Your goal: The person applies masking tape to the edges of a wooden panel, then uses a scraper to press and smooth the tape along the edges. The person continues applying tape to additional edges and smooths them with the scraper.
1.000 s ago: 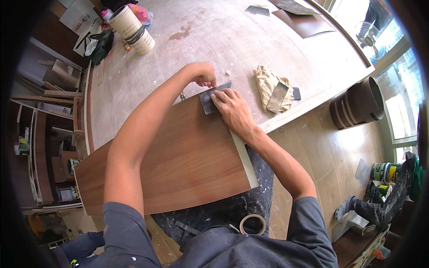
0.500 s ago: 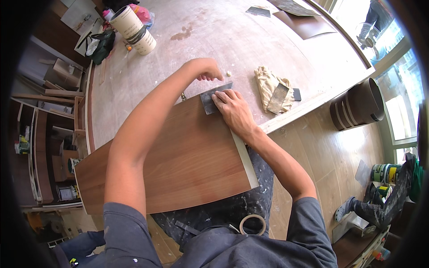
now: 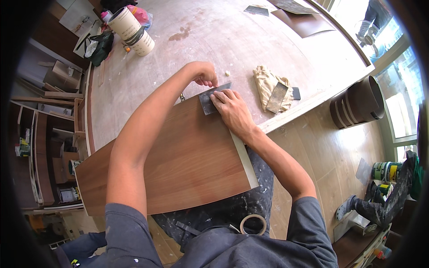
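Head view: shows wood-grain panel [image 3: 192,154] lying across the near edge of pale surface [image 3: 214,40], with its far right corner under thin dark plate [image 3: 207,102]. Gripped there by right hand [image 3: 232,108], with fingers closed over the plate's right side. At the plate's far edge, see left hand [image 3: 204,74], with fingers curled; cannot tell whether grasping anything. To the right of both, close to the surface's near edge, note crumpled beige cloth [image 3: 264,85], bearing flat grey block [image 3: 277,97]. Toward the surface's left edge, note cream cardboard tube [image 3: 125,24], wrapped in dark around the middle. Beyond the surface's right corner, on the floor [image 3: 304,149], note brown hollow cylinder [image 3: 355,105]
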A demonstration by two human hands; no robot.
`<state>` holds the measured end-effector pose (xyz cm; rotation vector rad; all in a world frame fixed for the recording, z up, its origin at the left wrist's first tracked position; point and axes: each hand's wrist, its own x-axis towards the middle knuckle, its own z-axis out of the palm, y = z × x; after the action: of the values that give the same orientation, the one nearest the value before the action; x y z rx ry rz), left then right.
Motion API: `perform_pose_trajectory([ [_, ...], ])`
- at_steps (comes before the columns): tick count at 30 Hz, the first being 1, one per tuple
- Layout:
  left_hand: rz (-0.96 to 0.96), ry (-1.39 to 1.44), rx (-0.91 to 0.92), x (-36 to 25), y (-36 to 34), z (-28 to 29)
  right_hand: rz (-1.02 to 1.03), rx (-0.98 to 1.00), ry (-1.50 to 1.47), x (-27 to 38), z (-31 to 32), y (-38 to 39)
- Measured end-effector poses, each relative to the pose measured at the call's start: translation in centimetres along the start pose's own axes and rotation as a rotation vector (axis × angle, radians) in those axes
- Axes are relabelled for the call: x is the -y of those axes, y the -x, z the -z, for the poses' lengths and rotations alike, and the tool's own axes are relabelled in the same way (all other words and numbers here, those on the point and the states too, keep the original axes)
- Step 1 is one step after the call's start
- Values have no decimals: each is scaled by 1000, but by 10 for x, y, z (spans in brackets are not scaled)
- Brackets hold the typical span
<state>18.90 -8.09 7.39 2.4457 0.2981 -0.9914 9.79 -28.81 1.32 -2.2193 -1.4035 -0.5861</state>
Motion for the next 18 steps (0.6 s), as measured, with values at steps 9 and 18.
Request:
perform_pose_trajectory([
  [9,110,-409,25,-36,-10,-6,6,10,16,-1,-2,0],
  [18,162,-145,39,-23,1,3,-5,5,7,-3,-2,2],
])
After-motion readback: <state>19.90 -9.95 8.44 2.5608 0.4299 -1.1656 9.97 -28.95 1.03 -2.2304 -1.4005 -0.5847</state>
